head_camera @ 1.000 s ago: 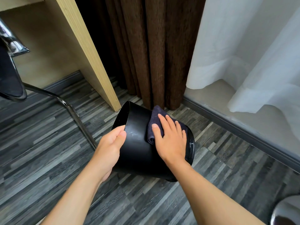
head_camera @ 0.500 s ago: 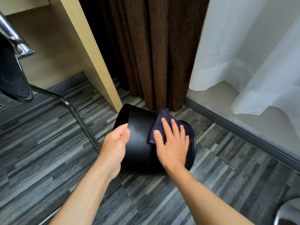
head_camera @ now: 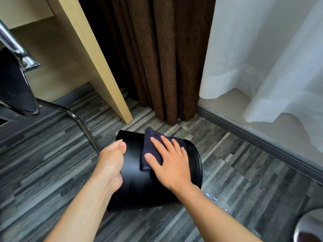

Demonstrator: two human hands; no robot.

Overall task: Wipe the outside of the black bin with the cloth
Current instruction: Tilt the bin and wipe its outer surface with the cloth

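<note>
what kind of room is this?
Likely a bedroom or hotel-style room, at a desk corner: a wood desk panel, a chrome-framed chair, floor-length brown curtains beside sheer white ones, and wood-look plank flooring.

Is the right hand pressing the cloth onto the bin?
Touching. The head view shows the right hand flat on the cloth, which lies on the bin wall with no visible gap.

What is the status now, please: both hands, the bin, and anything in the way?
Left hand grips bin rim. Right hand flat, pressing cloth on black bin wall; bin tipped on its side. Chair leg close at left, not touching.
</note>
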